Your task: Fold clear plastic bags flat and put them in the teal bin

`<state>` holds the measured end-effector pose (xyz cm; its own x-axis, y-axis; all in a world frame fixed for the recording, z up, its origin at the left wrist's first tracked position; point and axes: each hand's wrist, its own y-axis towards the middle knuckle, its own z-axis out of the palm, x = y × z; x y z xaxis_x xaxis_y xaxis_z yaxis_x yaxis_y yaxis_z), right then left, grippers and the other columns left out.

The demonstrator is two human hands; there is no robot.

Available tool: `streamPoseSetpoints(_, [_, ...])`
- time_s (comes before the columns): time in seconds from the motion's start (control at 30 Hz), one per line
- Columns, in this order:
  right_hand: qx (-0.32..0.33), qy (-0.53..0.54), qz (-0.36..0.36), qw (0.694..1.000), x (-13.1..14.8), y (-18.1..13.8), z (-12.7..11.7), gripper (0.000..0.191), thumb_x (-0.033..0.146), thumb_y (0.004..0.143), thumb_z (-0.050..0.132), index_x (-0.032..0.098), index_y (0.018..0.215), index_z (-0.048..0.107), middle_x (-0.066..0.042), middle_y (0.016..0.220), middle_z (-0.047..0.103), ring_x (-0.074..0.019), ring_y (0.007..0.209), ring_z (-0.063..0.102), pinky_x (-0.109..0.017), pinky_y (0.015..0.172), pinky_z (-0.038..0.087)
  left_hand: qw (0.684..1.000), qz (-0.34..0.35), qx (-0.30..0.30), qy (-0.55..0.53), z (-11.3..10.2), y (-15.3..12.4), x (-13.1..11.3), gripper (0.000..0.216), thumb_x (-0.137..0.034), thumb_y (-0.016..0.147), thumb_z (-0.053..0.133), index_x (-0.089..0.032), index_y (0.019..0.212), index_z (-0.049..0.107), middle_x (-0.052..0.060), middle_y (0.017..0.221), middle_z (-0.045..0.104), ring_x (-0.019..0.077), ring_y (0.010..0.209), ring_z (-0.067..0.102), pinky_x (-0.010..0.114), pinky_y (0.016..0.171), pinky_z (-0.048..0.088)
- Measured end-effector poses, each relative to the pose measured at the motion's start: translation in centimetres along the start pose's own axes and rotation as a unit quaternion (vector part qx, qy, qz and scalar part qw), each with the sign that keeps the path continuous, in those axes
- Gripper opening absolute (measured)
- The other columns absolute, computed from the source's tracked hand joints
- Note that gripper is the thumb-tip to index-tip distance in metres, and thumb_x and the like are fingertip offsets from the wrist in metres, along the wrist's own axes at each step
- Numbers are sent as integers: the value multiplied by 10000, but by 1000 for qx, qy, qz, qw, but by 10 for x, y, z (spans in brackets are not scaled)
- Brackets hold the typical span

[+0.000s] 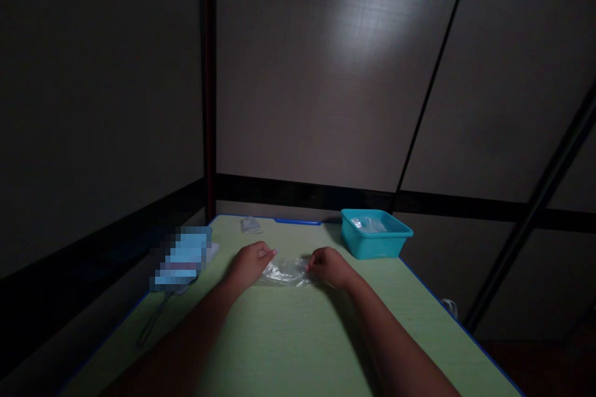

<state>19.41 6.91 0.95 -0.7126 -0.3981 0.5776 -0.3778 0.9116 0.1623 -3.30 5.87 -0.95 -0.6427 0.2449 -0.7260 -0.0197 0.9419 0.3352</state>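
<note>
The clear plastic film (286, 274) is spread on the table (279, 335) between the hands. Its right end appears pinched by the fingers of the right hand (329, 265); those of the left hand (251, 260) are pressed together near its left end, but whether film is gripped there cannot be told. Film this thin is best handled by its edges, under light, even tension. The pale green table is edged in blue, and the dim room is bounded by panelled walls (316, 105).

The table (279, 335) is pale green, blue-edged; the basin (379, 245) turquoise, the bag (285, 273) colourless.
</note>
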Motion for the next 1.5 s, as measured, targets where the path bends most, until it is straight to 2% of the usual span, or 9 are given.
streamPoseSetpoints(0.13, [8, 53, -14, 998, -3, 1, 4, 171, 280, 688, 572, 116, 712, 614, -29, 628, 593, -96, 549, 471, -198, 508, 321, 999, -13, 2, 47, -3, 1, 3, 85, -228, 738, 501, -195, 745, 579, -43, 577, 535, 105, 537, 502, 186, 490, 305])
streamPoseSetpoints(0.4, [43, 113, -8, 993, 3, -6, -8, 476, 539, 805, 362, 118, 718, 565, -22, 649, 541, -97, 575, 449, -207, 525, 331, 991, -39, 25, 126, -5, -1, 7, 103, -204, 709, 546, -215, 806, 578, -22, 652, 598, 127, 593, 557, 194, 518, 332])
streamPoseSetpoints(0.63, [48, 115, -4, 992, -4, -5, 1, 457, 512, 616, 641, 155, 874, 523, -4, 698, 551, -92, 569, 445, -200, 520, 341, 978, -59, 0, 198, -10, 1, 7, 175, -304, 830, 408, -207, 854, 552, 46, 788, 646, 173, 744, 591, 241, 627, 369])
streamPoseSetpoints(0.87, [46, 51, -14, 998, 2, -4, 0, 512, 589, 784, 370, 124, 707, 568, -29, 630, 545, -97, 558, 446, -201, 487, 304, 972, -55, -11, 229, -16, 0, -2, 229, -287, 858, 354, -183, 853, 558, 72, 868, 631, 185, 828, 577, 266, 707, 389])
streamPoseSetpoints(0.97, [43, 32, -22, 998, 1, -4, 2, 505, 572, 791, 372, 118, 700, 571, -24, 611, 541, -93, 542, 431, -201, 476, 294, 973, 10, -11, 229, -14, -6, -12, 196, -286, 839, 404, -211, 915, 569, 54, 999, 593, 178, 964, 521, 276, 828, 364])
streamPoseSetpoints(1.07, [39, 26, -37, 998, -2, -3, 4, 490, 542, 811, 358, 115, 712, 578, -28, 622, 556, -94, 542, 433, -201, 480, 299, 963, 124, 35, 238, -10, -13, -17, 236, -327, 811, 468, -280, 1019, 568, 28, 1164, 525, 199, 1131, 404, 335, 945, 292])
streamPoseSetpoints(1.13, [39, 28, -48, 998, -3, -2, 5, 488, 521, 827, 338, 114, 729, 589, -35, 640, 574, -96, 550, 445, -202, 492, 310, 950, 152, 87, 257, -7, -16, -15, 354, -377, 783, 511, -349, 1136, 509, 6, 1327, 392, 230, 1247, 258, 415, 1005, 200])
streamPoseSetpoints(1.27, [34, 14, -73, 997, -2, -2, 6, 461, 475, 847, 332, 115, 756, 605, -49, 690, 607, -105, 589, 487, -204, 537, 336, 933, 150, 171, 278, -6, -20, -7, 529, -489, 765, 500, -434, 1263, 333, -26, 1457, 95, 273, 1319, 7, 545, 1002, 75])
streamPoseSetpoints(1.5, [-8, -42, -84, 996, -1, 0, 10, 379, 388, 855, 350, 125, 776, 611, -68, 763, 626, -121, 652, 514, -213, 600, 354, 923, 99, 237, 286, -1, -28, -3, 594, -599, 810, 291, -351, 1342, 199, 73, 1449, 76, 256, 1316, -28, 566, 984, 114])
